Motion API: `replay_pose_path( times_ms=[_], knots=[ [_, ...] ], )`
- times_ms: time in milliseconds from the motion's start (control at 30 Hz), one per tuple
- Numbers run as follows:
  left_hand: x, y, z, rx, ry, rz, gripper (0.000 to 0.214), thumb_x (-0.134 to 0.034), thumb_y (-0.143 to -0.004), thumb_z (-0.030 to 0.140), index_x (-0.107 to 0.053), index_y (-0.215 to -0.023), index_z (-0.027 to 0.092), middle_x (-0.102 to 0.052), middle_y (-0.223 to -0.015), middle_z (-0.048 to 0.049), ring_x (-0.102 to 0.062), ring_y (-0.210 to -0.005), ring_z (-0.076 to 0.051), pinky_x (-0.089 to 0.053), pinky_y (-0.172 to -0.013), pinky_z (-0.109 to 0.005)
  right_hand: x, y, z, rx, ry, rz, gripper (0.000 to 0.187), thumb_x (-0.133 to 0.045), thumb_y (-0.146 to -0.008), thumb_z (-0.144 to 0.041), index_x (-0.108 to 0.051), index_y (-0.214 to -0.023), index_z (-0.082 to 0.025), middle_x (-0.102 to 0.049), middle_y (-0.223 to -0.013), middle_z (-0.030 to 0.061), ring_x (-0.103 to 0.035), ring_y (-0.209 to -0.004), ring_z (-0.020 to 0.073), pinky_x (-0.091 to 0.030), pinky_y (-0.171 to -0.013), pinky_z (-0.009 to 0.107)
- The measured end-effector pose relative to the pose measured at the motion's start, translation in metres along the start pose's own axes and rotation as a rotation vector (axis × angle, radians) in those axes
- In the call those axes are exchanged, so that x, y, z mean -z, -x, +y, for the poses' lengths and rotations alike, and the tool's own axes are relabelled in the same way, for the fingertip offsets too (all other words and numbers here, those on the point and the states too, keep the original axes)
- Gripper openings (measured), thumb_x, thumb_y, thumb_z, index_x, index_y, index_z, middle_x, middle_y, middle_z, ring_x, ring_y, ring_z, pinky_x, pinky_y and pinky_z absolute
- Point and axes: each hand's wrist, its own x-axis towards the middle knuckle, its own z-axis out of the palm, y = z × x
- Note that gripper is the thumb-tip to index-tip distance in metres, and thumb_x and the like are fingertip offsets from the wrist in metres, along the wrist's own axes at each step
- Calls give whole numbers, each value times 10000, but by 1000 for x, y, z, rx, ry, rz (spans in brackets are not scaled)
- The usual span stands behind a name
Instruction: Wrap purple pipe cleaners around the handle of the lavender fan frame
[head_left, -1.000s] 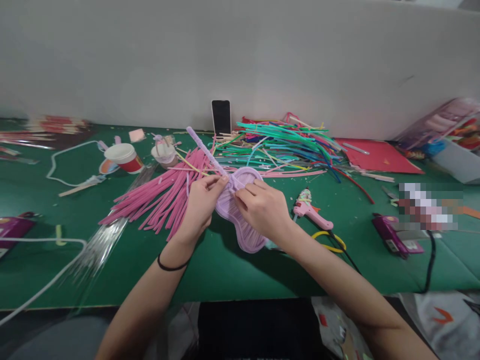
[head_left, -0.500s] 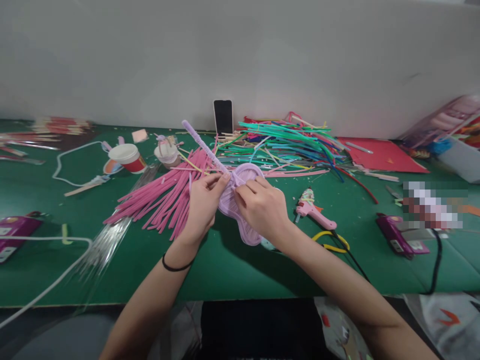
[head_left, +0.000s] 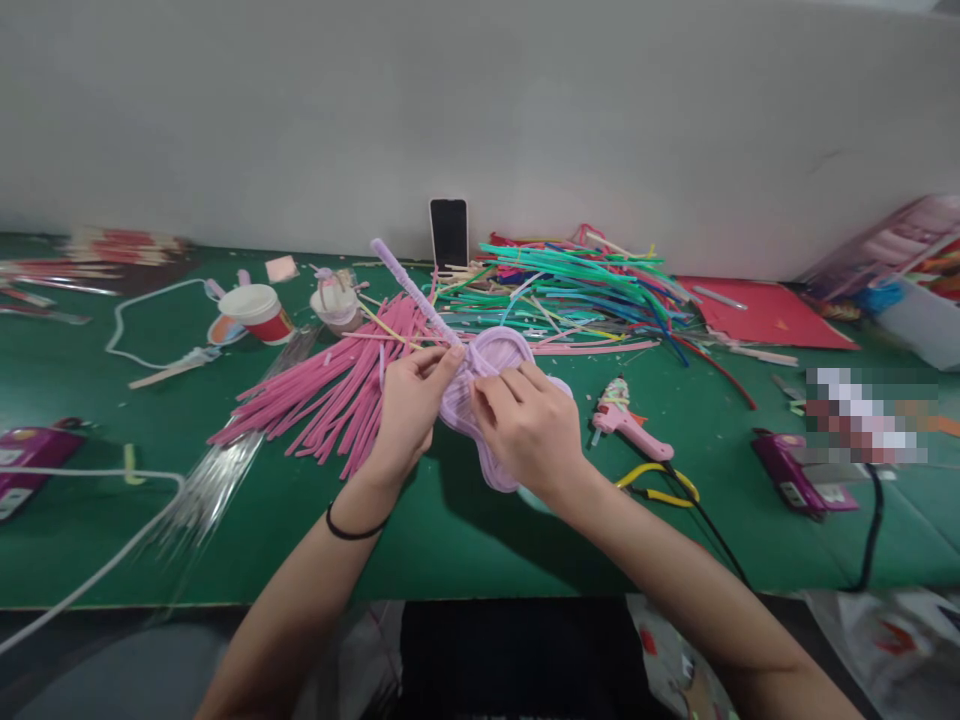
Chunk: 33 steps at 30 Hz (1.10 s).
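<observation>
Green cloth table against a pale wall. At frame centre a lilac pipe-cleaner wing is held over the cloth: the left hand pinches its upper edge between thumb and forefinger, where a lilac stem runs off to the upper left, and the right hand has its fingers curled narrowly onto the strands at mid-piece. Judged light, fuzzy and easily bent, with a springy wire core, so best gripped at the wrapped rim or the stem junction rather than the flat weave. Outward: pink pipe cleaners fan out left of the hands, a teal-green pile lies behind, and a pink glue gun and yellow-handled pliers lie to the right.
</observation>
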Motion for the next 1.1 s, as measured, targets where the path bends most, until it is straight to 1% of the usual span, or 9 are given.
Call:
replay_pose_path(
  times_ms=[133,367,567,700,833,933,1000,1067,1100],
  knots=[
    [0,0,0,5,17,-7,236,-803,-728,372,-749,-708,143,-675,-667,-7,-593,-658,-148,-471,-628,-246,0,-1,1,-19,10,-19,228,-573,-950,-137,-633,-735,-183,-634,-717,55,-510,-742,210,-386,-677,327],
    [0,1,-1,1,12,-12,181,-785,-746,329,-755,-722,152,-689,-682,-6,-595,-675,-147,-480,-644,-246,-3,-5,1,-4,-2,-52,220,-579,-957,-142,-652,-752,-173,-643,-731,55,-518,-768,212,-403,-710,329],
    [0,1,0,5,-19,3,219,-790,-739,368,-761,-732,152,-697,-694,-20,-602,-673,-161,-480,-620,-257,1,-8,2,-31,-4,-84,225,-574,-955,-134,-666,-753,-172,-650,-740,64,-530,-791,221,-414,-700,336],
    [0,2,0,1,-20,1,254,-810,-731,398,-775,-758,148,-719,-716,-32,-626,-692,-172,-497,-653,-267,0,-11,2,-19,3,-83,222,-569,-956,-128,-687,-771,-158,-653,-745,76,-535,-811,229,-438,-715,336],
    [-1,2,0,-27,-20,-7,297,-825,-718,432,-791,-782,144,-746,-745,-49,-658,-727,-193,-526,-720,-295,-1,-16,2,14,-8,-142,210,-532,-969,-116,-730,-899,-125,-669,-788,96,-543,-837,239,-479,-746,346],
    [0,0,-1,-23,-29,-7,305,-821,-722,437,-794,-792,141,-751,-754,-51,-673,-755,-203,-528,-736,-299,2,-18,0,17,-15,-179,226,-516,-972,-113,-742,-979,-103,-686,-817,110,-569,-858,253,-511,-773,372],
    [1,-1,-2,-15,-14,-5,311,-821,-719,441,-792,-790,139,-745,-737,-47,-672,-745,-200,-521,-717,-292,7,-17,-1,-8,-52,-155,251,-517,-981,-136,-720,-1116,-77,-712,-925,138,-600,-927,266,-537,-806,386],
    [3,-2,-3,0,26,-16,314,-825,-712,439,-791,-793,138,-736,-720,-41,-661,-707,-187,-504,-679,-277,12,-15,-3,-60,-142,-85,311,-517,-996,-172,-663,-1255,-78,-707,-1105,168,-625,-1010,259,-562,-840,378],
    [3,-1,-3,13,44,-26,313,-828,-709,434,-790,-796,137,-733,-716,-39,-652,-686,-178,-494,-658,-270,14,-13,-3,-91,-199,-36,313,-514,-1004,-183,-654,-1269,-93,-694,-1157,170,-637,-1019,243,-574,-838,362]
  ],
)
